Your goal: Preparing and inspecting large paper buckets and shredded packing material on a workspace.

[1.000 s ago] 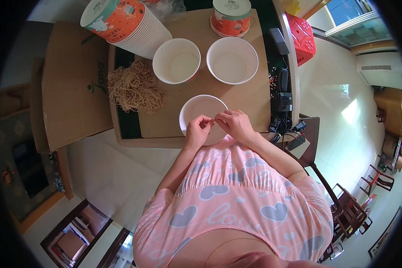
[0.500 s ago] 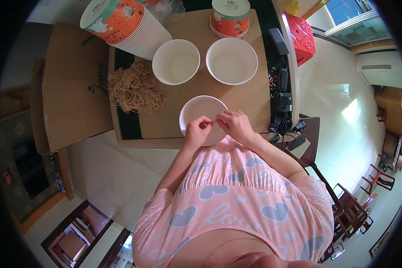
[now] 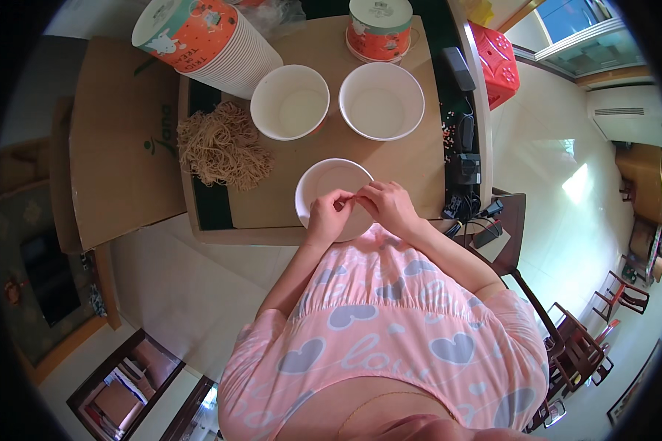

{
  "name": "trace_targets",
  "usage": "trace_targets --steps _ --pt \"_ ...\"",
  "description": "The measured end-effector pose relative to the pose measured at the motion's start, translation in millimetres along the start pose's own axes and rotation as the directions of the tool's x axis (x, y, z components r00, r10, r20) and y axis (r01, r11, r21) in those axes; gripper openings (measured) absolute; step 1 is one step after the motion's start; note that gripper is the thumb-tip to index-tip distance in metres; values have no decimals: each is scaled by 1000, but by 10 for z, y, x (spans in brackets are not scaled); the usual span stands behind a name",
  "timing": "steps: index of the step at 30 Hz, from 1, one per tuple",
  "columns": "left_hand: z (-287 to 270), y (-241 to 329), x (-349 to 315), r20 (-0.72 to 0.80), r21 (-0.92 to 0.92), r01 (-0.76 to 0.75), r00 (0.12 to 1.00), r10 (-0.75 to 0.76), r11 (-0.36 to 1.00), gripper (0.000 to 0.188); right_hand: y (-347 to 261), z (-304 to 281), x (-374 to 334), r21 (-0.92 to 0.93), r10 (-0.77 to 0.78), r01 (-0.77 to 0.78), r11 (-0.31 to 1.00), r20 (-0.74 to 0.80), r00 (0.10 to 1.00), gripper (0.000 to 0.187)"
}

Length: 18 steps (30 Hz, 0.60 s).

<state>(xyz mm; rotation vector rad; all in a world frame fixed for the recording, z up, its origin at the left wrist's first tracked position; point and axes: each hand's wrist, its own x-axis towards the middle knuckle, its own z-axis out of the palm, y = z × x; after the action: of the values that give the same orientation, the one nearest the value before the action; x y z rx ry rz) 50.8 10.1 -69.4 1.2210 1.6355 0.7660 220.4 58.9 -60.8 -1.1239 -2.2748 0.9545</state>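
Note:
My left hand point(image 3: 330, 217) and my right hand point(image 3: 388, 204) meet over a white paper bucket point(image 3: 320, 178) at the table's near edge. Both are closed in a fingertip pinch, their tips almost touching. Anything between the fingers is too small to make out. The bucket's mouth faces up, and the hands hide part of its rim and inside. Farther off stand two more open white buckets, one on the left point(image 3: 290, 103) and one on the right point(image 3: 382, 101). A tangled heap of tan string point(image 3: 226, 145) lies left of them.
A leaning stack of orange-and-green paper buckets point(image 3: 206, 44) stands at the far left, and an upside-down bucket point(image 3: 379, 33) at the back. Black adapters point(image 3: 465, 169) and cables line the right edge. A cardboard box point(image 3: 125, 147) sits left of the table, a red stool point(image 3: 495, 65) beyond its right.
My left hand has shifted slightly right, bringing its fingertips closer to my right hand's. The near bucket has barely moved; everything else stays in place.

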Motion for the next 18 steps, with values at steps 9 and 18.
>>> trace_targets --steps 9,18 --pt "-31 -41 -31 4 -27 23 1000 -23 999 11 28 -23 -13 -20 -5 7 1000 75 997 8" --pt "-139 145 -112 113 -171 75 992 -56 982 9 -103 -189 -29 120 -55 60 991 -43 998 13"
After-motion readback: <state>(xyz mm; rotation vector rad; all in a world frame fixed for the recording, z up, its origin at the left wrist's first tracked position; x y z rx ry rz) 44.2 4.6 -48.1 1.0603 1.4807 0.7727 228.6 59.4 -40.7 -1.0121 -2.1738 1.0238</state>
